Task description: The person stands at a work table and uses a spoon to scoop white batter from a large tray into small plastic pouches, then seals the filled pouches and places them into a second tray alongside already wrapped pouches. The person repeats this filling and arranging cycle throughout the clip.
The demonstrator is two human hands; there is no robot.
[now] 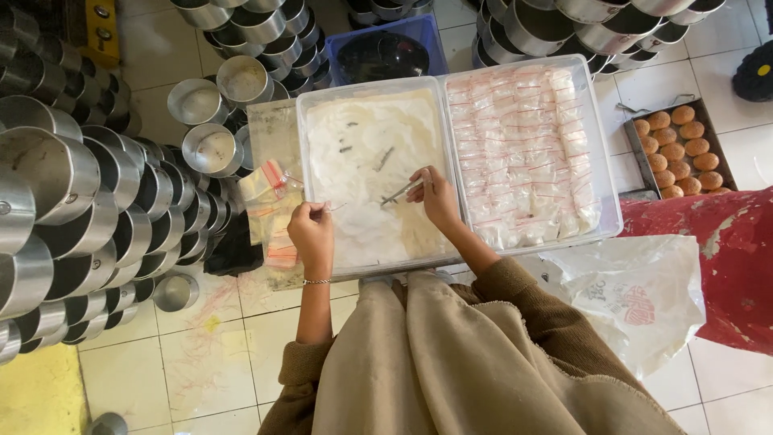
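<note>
My left hand (312,234) pinches a small clear bag (332,207) at the near left edge of a clear plastic tub (301,145) filled with white powder (362,153). My right hand (436,196) holds a metal spoon (400,193) over the powder, its tip pointing toward the left hand. A second clear tub (609,193) to the right is packed with several small filled bags with red seal strips (523,153). Loose empty bags with red strips (270,201) lie on the floor left of the powder tub.
Many stacked round metal baking tins (72,193) fill the left side and the far edge (266,32). A metal tray of round brown buns (684,149) sits at right, beside a red surface (717,258). A white plastic bag (636,290) lies on the tiled floor. A blue crate (386,48) stands behind the tubs.
</note>
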